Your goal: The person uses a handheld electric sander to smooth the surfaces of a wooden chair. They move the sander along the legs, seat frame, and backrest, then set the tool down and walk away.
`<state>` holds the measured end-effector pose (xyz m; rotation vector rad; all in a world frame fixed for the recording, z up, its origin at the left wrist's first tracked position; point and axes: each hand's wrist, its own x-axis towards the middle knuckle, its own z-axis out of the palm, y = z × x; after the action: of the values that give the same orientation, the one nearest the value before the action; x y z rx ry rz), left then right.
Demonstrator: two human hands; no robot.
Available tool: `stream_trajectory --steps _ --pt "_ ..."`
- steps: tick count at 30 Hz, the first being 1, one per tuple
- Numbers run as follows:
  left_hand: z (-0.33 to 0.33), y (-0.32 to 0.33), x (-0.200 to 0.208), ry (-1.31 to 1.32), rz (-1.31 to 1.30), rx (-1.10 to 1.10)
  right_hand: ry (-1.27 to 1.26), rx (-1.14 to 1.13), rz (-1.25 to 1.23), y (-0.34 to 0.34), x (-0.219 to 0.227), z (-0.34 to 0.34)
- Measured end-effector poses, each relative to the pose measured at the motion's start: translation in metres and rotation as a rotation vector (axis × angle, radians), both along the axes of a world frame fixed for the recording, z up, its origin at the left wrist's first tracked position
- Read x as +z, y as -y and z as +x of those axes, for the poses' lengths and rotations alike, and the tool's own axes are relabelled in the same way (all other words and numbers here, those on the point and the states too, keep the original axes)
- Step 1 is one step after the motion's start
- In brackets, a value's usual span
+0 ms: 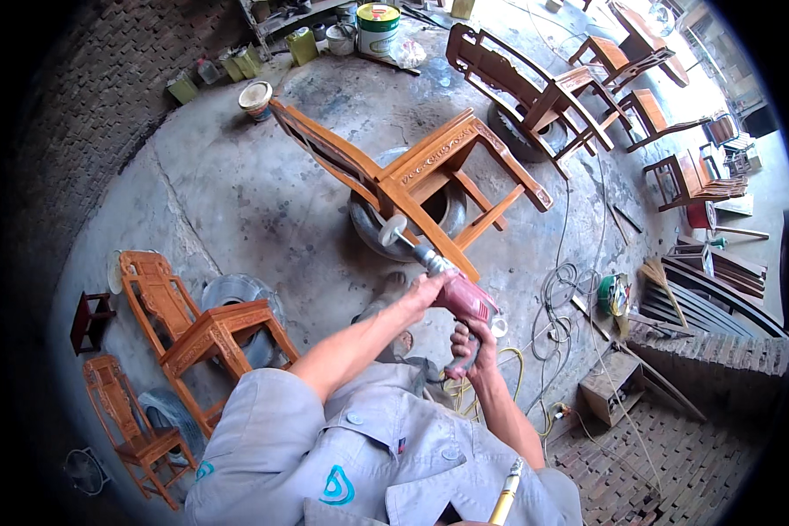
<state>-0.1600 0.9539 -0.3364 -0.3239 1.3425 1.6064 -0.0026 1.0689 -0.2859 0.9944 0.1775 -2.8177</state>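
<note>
Chair leg [430,230] just beyond drill [451,285]

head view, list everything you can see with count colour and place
power drill: one, red, with a round disc at its tip, held at centre
carved chair: one, orange-brown, tipped on a tyre, centre
other chairs: several, orange-brown, two at left, more at top right
paint bucket: one, green and white, top
broom: one, straw, right
cables: tangle, pale, floor at right
left hand: grips the drill body
right hand: grips the drill handle
</note>
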Motion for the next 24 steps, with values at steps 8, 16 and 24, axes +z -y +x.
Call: stream_trajectory --steps 8,16,24 --pt "-0.104 -0.042 -0.032 0.051 -0.041 0.050 -0.003 0.009 -0.023 -0.043 -0.028 -0.113" --pt "-0.150 -0.054 -0.048 0.071 -0.064 0.081 0.049 0.065 -0.099 -0.066 -0.037 -0.166" --pt "-0.185 -0.102 -0.015 0.085 -0.087 0.129 0.100 0.024 -0.080 -0.111 -0.036 -0.209"
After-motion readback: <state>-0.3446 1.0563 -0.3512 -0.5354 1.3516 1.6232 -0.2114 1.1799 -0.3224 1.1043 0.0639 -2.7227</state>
